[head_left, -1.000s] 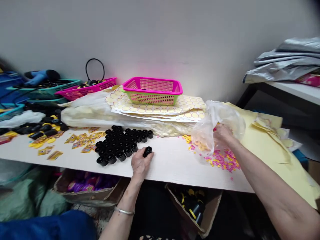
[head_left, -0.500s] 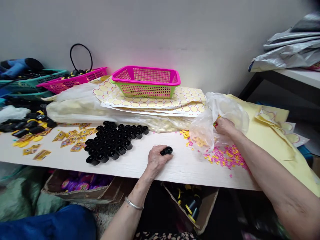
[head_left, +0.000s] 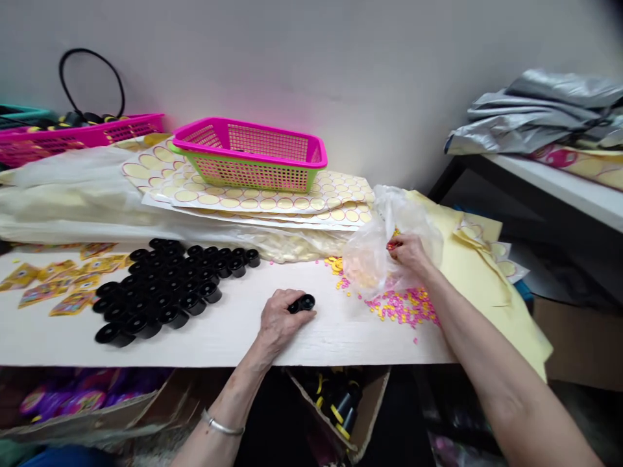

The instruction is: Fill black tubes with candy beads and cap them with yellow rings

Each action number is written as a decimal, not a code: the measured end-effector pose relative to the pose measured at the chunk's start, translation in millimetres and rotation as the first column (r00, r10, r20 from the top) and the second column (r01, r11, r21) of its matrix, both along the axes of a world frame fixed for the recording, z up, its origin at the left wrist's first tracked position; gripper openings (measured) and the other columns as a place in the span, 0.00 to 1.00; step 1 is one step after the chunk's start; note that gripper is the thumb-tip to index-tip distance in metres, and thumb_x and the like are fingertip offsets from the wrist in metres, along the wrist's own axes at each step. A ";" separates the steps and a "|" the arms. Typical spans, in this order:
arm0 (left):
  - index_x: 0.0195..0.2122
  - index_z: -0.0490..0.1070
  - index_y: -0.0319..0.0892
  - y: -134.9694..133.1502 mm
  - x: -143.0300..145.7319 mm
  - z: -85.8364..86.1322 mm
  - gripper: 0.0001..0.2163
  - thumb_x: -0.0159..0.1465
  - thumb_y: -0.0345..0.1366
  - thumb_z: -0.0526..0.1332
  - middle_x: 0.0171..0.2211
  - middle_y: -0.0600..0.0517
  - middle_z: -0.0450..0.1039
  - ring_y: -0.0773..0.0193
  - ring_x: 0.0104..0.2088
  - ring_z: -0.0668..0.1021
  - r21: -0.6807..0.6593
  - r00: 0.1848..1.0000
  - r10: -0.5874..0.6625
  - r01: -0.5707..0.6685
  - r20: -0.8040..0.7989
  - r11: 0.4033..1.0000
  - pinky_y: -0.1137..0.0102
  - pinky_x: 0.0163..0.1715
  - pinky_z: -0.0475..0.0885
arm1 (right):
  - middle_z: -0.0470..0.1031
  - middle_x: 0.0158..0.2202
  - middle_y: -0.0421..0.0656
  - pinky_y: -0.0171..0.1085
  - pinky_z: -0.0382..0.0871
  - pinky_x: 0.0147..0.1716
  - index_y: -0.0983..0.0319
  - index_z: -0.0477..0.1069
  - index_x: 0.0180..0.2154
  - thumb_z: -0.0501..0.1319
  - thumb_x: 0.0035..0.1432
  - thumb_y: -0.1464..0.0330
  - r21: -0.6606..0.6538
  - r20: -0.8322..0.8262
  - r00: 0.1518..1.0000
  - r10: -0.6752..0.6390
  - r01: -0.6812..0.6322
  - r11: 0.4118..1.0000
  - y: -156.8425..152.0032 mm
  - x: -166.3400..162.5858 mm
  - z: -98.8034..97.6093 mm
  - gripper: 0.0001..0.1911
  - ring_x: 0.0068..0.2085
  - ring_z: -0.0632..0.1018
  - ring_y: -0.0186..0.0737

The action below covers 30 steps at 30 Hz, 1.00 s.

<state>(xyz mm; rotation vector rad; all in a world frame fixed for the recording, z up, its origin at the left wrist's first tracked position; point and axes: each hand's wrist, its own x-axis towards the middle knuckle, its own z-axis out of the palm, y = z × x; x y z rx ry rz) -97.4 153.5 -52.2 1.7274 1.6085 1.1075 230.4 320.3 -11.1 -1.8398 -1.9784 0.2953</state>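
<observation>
My left hand (head_left: 278,320) rests on the white table (head_left: 233,337), fingers curled round a small black cap (head_left: 302,303). To its left stands a cluster of several black caps (head_left: 165,288). My right hand (head_left: 407,251) is pinched on something small and pink at the mouth of a clear plastic bag (head_left: 374,256). Small pink and yellow discs (head_left: 399,306) lie spilled on the table just below that bag.
A pink and green basket (head_left: 250,154) sits on sheets of round yellow stickers (head_left: 272,198) at the back. Yellow paper (head_left: 479,272) drapes the table's right end. Small printed packets (head_left: 58,285) lie at left. Open boxes (head_left: 341,402) stand under the table; a side shelf (head_left: 559,185) holds grey bags.
My left hand carried one black cap rightward, away from the cluster, toward the bag. My right hand stayed at the bag's mouth. The view swung right.
</observation>
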 end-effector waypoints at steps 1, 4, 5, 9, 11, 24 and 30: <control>0.35 0.76 0.46 0.8 -0.4 -0.1 0.13 0.47 0.38 0.69 0.33 0.53 0.75 0.59 0.38 0.73 0.004 1.000 -0.013 0.013 -0.007 1.000 0.65 0.41 0.68 | 0.78 0.30 0.45 0.34 0.69 0.29 0.68 0.76 0.37 0.57 0.43 0.72 0.036 -0.089 0.996 -0.020 0.023 0.999 -3.8 2.0 -2.6 0.17 0.32 0.78 0.41; 0.36 0.76 0.46 2.2 -1.0 -0.1 0.15 0.46 0.38 0.69 0.33 0.53 0.75 0.60 0.38 0.74 -0.006 1.000 -0.011 0.012 0.018 1.000 0.65 0.40 0.69 | 0.78 0.32 0.44 0.35 0.71 0.30 0.67 0.76 0.37 0.61 0.41 0.67 0.136 -0.327 0.944 -0.038 0.087 0.987 -15.5 5.3 -10.6 0.18 0.32 0.77 0.40; 0.38 0.76 0.46 2.3 -0.8 0.1 0.16 0.46 0.39 0.69 0.33 0.53 0.74 0.60 0.37 0.75 -0.017 0.999 0.002 -0.001 0.037 1.000 0.65 0.40 0.69 | 0.78 0.32 0.44 0.36 0.71 0.31 0.67 0.76 0.36 0.61 0.41 0.66 0.161 -0.389 0.920 -0.034 0.104 0.982 -19.3 5.4 -12.0 0.18 0.32 0.77 0.39; 0.36 0.76 0.45 0.8 1.8 2.5 0.16 0.44 0.39 0.70 0.32 0.53 0.74 0.60 0.36 0.75 -0.034 0.998 0.005 -0.003 0.056 0.999 0.66 0.38 0.69 | 0.76 0.29 0.41 0.38 0.71 0.32 0.64 0.75 0.33 0.65 0.39 0.63 0.233 -0.637 0.770 0.029 0.158 0.960 -41.7 -5.3 -1.1 0.16 0.30 0.76 0.37; 0.33 0.77 0.45 -0.4 3.3 3.6 0.14 0.43 0.38 0.70 0.30 0.54 0.74 0.60 0.35 0.74 -0.022 1.000 -0.016 0.016 0.022 1.000 0.66 0.37 0.69 | 0.75 0.27 0.39 0.39 0.71 0.33 0.63 0.74 0.31 0.68 0.37 0.65 0.291 -0.792 0.596 0.130 0.183 0.939 -61.9 -21.8 15.2 0.14 0.28 0.75 0.35; 0.32 0.76 0.46 -5.6 5.4 4.1 0.11 0.47 0.37 0.69 0.27 0.56 0.74 0.64 0.33 0.71 0.036 0.997 -0.066 0.068 -0.044 0.997 0.70 0.34 0.66 | 0.72 0.32 0.42 0.41 0.63 0.38 0.59 0.74 0.39 0.59 0.54 0.70 0.152 -0.402 0.773 0.490 -0.472 0.868 -151.2 -146.6 12.2 0.10 0.36 0.69 0.39; 0.35 0.77 0.47 -6.6 5.0 6.4 0.12 0.49 0.38 0.68 0.29 0.56 0.76 0.64 0.33 0.72 0.038 0.995 -0.073 0.076 -0.067 0.996 0.69 0.36 0.65 | 0.69 0.35 0.45 0.39 0.57 0.34 0.59 0.72 0.41 0.52 0.57 0.75 -0.008 0.208 0.761 0.614 -0.626 0.779 -152.9 -155.9 27.6 0.13 0.37 0.64 0.42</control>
